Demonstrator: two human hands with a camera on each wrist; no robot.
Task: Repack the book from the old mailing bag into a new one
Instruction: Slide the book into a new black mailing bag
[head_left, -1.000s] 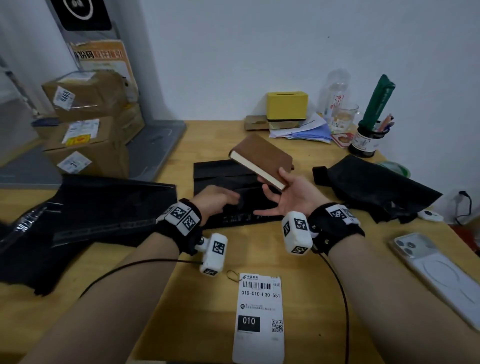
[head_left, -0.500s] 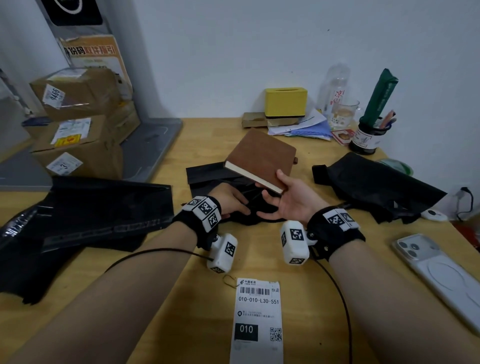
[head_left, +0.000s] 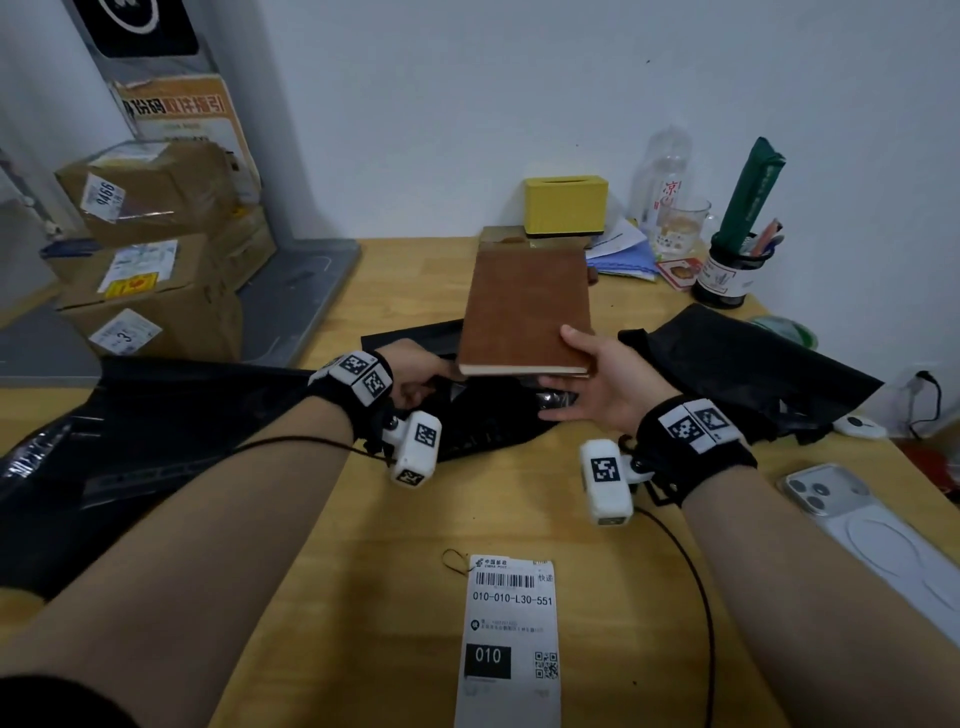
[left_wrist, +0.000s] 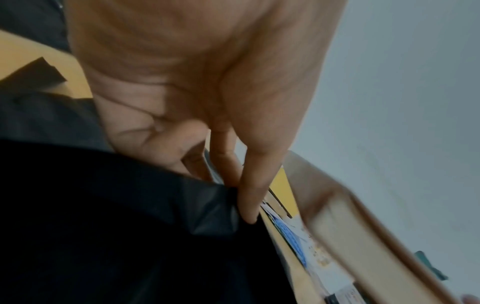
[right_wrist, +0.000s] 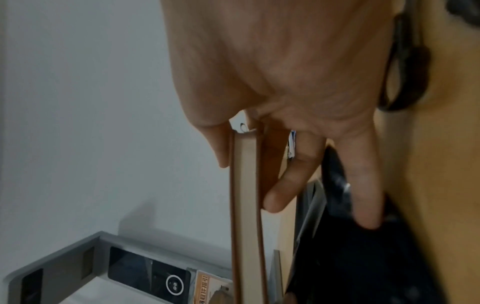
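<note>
Book-bound new mailing bag (head_left: 488, 415) lies under both hands, its edge pinched by the left hand (head_left: 415, 376); just right, the right hand (head_left: 602, 387) grips the brown book (head_left: 527, 312) above it, thumb on top

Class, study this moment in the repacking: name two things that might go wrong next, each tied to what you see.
1. The right hand pinches the brown book by one corner only; it may tip or slip.
2. The left hand grips just an edge of the black mailing bag; its mouth may not open enough.
</note>
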